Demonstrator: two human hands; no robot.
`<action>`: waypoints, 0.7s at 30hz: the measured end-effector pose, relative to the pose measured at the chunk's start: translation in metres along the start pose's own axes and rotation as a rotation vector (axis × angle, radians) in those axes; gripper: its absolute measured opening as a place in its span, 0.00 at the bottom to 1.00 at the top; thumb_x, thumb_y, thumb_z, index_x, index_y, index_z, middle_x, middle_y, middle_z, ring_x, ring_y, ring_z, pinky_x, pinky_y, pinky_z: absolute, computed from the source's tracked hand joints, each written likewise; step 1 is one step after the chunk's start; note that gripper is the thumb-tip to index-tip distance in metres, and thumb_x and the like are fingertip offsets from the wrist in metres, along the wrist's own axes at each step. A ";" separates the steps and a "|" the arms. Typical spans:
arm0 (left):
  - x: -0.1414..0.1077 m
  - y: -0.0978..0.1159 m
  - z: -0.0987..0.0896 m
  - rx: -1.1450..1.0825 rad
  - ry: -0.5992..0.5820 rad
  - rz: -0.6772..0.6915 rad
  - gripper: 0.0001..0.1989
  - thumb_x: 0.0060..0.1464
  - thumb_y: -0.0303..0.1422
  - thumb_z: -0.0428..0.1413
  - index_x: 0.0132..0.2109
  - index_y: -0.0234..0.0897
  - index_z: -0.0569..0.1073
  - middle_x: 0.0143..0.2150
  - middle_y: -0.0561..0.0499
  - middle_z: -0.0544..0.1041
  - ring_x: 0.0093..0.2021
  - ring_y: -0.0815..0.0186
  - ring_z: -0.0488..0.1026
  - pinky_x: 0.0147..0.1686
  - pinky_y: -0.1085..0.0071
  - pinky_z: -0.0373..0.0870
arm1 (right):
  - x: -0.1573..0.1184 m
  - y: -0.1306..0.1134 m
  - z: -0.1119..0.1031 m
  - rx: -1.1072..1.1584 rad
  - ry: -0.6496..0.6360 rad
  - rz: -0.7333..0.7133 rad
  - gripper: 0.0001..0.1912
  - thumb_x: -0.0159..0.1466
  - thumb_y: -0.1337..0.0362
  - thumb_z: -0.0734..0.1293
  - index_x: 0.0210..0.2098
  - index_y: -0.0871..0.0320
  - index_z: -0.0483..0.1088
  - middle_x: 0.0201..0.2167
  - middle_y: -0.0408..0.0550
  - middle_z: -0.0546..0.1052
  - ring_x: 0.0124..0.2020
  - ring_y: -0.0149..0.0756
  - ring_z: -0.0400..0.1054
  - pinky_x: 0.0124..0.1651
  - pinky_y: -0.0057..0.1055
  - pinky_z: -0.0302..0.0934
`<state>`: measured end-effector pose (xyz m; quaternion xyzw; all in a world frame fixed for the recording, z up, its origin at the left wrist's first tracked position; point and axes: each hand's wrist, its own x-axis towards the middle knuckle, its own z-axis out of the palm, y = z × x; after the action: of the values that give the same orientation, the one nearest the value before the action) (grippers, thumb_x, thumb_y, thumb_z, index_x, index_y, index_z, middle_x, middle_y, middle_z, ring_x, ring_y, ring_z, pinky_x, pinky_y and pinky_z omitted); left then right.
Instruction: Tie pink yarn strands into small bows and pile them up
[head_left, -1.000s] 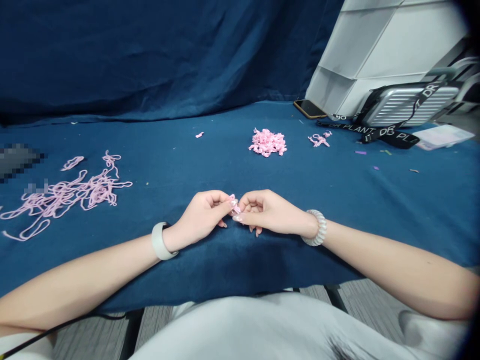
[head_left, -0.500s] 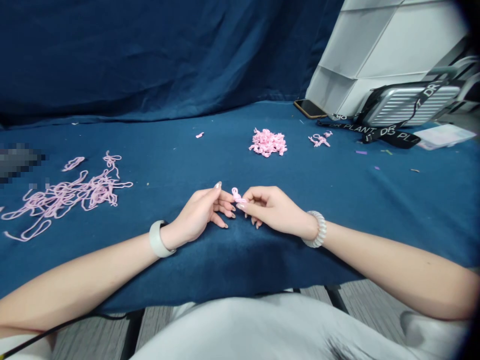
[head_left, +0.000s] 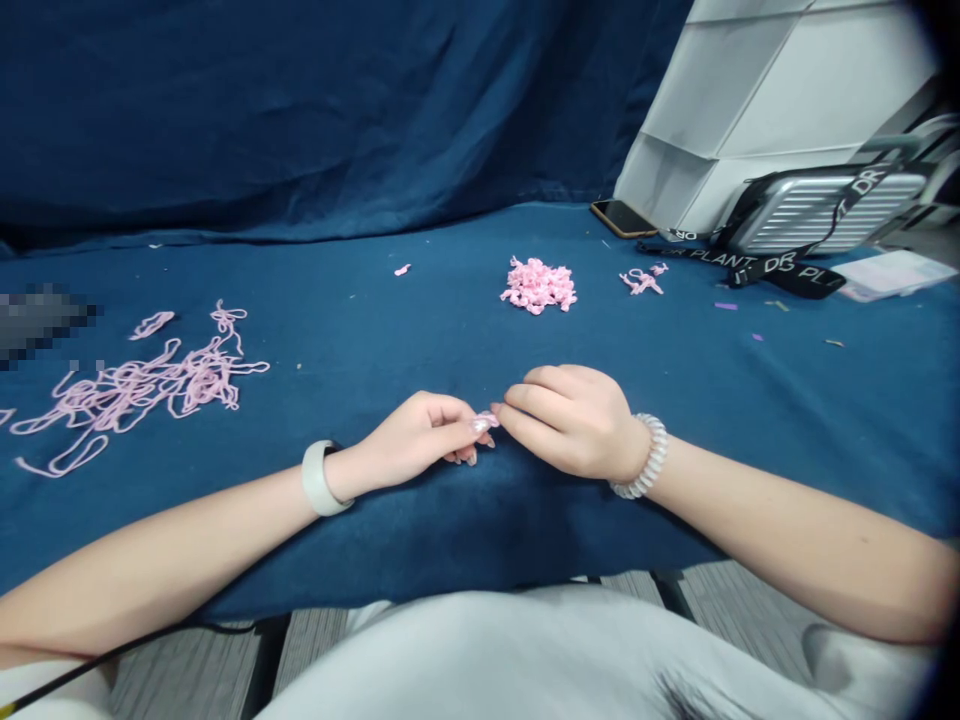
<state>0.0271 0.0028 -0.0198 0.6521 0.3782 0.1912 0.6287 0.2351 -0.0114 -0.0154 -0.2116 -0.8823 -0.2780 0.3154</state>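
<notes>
Pink yarn bit (head_left: pixel 486 421) pinched between both hands, well in front of the pile of pink yarn pieces (head_left: pixel 538 285), partly hidden, exact shape unclear. Left hand (head_left: pixel 416 435) has fingers (head_left: pixel 450 418) closed, tips on the bit. Right hand (head_left: pixel 571 422) has fingers (head_left: pixel 536 396) curled closed, tips meeting it from the other side. White band (head_left: pixel 319 478) on left wrist, coiled bracelet (head_left: pixel 650 456) on right wrist. Blue cloth-covered desk (head_left: pixel 375 540) under both forearms. Relative to the pile: tangled pink yarn (head_left: pixel 142 385) far left, single small pink piece (head_left: pixel 403 269) left and farther, knotted pink pieces (head_left: pixel 641 282) just right, phone (head_left: pixel 622 218) farther right, silver ribbed case (head_left: pixel 821 210) with black lanyard (head_left: pixel 784 268) beyond that. Risk: bit is tiny, so a loosened pinch could drop it, and long nails could snag the yarn.
</notes>
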 end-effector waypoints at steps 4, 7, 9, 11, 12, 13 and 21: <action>0.000 -0.004 0.000 -0.003 0.047 0.014 0.13 0.54 0.39 0.55 0.31 0.31 0.74 0.23 0.52 0.74 0.24 0.74 0.69 0.26 0.79 0.66 | -0.002 -0.002 0.002 0.342 -0.042 0.273 0.05 0.58 0.70 0.63 0.35 0.59 0.69 0.30 0.47 0.75 0.31 0.33 0.66 0.31 0.31 0.61; 0.000 -0.006 0.000 0.013 0.067 0.026 0.13 0.54 0.38 0.56 0.31 0.31 0.74 0.22 0.52 0.74 0.23 0.74 0.69 0.26 0.79 0.66 | 0.001 0.000 0.000 0.802 -0.186 0.664 0.10 0.57 0.69 0.63 0.40 0.61 0.67 0.31 0.47 0.73 0.30 0.30 0.67 0.30 0.27 0.64; -0.001 -0.006 0.000 0.017 0.075 0.035 0.12 0.54 0.37 0.55 0.31 0.31 0.74 0.23 0.52 0.74 0.23 0.74 0.70 0.26 0.79 0.66 | 0.005 0.000 0.000 1.065 -0.332 0.863 0.08 0.60 0.65 0.62 0.38 0.61 0.67 0.28 0.46 0.72 0.27 0.28 0.67 0.26 0.24 0.63; -0.001 -0.005 0.000 0.018 0.074 0.045 0.12 0.54 0.37 0.56 0.30 0.31 0.74 0.23 0.51 0.75 0.24 0.74 0.70 0.27 0.79 0.67 | 0.009 -0.001 0.000 1.255 -0.468 0.993 0.11 0.62 0.59 0.61 0.35 0.61 0.68 0.26 0.45 0.71 0.25 0.27 0.67 0.25 0.24 0.63; -0.001 -0.005 0.000 0.018 0.073 0.050 0.12 0.54 0.38 0.56 0.30 0.31 0.74 0.23 0.52 0.75 0.24 0.74 0.70 0.27 0.78 0.67 | 0.010 -0.002 0.001 1.327 -0.523 1.031 0.14 0.63 0.56 0.60 0.34 0.62 0.67 0.25 0.44 0.70 0.24 0.27 0.66 0.24 0.23 0.63; -0.001 -0.005 0.000 0.019 0.070 0.054 0.12 0.53 0.38 0.56 0.30 0.31 0.74 0.23 0.52 0.75 0.24 0.74 0.70 0.27 0.78 0.68 | 0.011 -0.003 0.002 1.388 -0.567 1.056 0.15 0.63 0.55 0.60 0.33 0.62 0.67 0.24 0.44 0.70 0.23 0.26 0.66 0.23 0.23 0.63; -0.002 -0.006 -0.001 -0.015 0.021 0.059 0.12 0.54 0.38 0.56 0.30 0.31 0.72 0.25 0.51 0.75 0.26 0.73 0.70 0.28 0.77 0.68 | 0.011 -0.005 0.010 1.549 -0.570 1.104 0.13 0.64 0.61 0.59 0.27 0.62 0.64 0.20 0.40 0.68 0.18 0.21 0.64 0.21 0.19 0.61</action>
<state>0.0237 0.0019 -0.0252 0.6560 0.3641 0.2194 0.6237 0.2202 -0.0070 -0.0166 -0.3873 -0.6408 0.6223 0.2281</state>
